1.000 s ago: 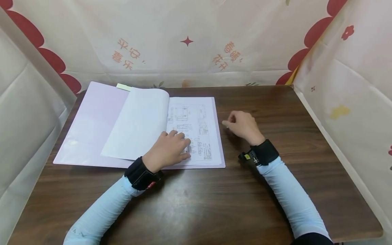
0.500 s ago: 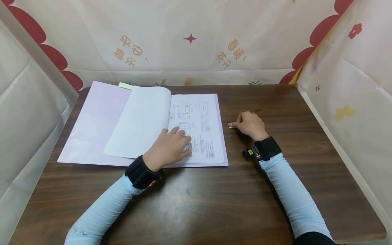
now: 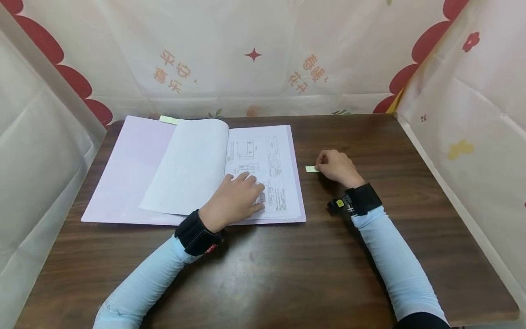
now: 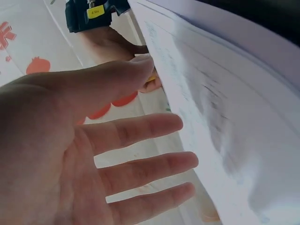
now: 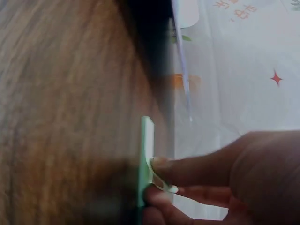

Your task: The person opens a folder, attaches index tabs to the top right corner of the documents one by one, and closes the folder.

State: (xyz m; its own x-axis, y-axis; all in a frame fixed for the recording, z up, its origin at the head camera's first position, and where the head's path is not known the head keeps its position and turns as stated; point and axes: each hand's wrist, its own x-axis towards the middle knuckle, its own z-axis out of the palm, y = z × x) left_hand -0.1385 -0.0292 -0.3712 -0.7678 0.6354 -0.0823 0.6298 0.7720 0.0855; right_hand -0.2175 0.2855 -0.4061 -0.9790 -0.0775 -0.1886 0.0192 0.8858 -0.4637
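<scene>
A light purple folder (image 3: 123, 173) lies spread on the wooden table. Its white sheet (image 3: 186, 164) is turned over to the left, baring a page with technical drawings (image 3: 273, 155). Over the lower part of that page my left hand (image 3: 230, 203) lies with fingers spread. Right of the folder, my right hand (image 3: 339, 168) pinches a small pale green sticky note pad (image 5: 146, 145) between thumb and fingers. One end of the pad sticks out toward the folder in the head view. A thin leaf (image 5: 161, 183) curls away from it under the thumb in the right wrist view.
A pale green tab (image 3: 168, 120) juts from the top edge of the turned sheet. Around the dark wooden table (image 3: 263, 278), a white patterned cloth (image 3: 222, 68) hangs at the back and both sides.
My right hand has shifted slightly right, and more of the green pad shows beyond its fingertips. My left hand has slid a little to the right on the page.
</scene>
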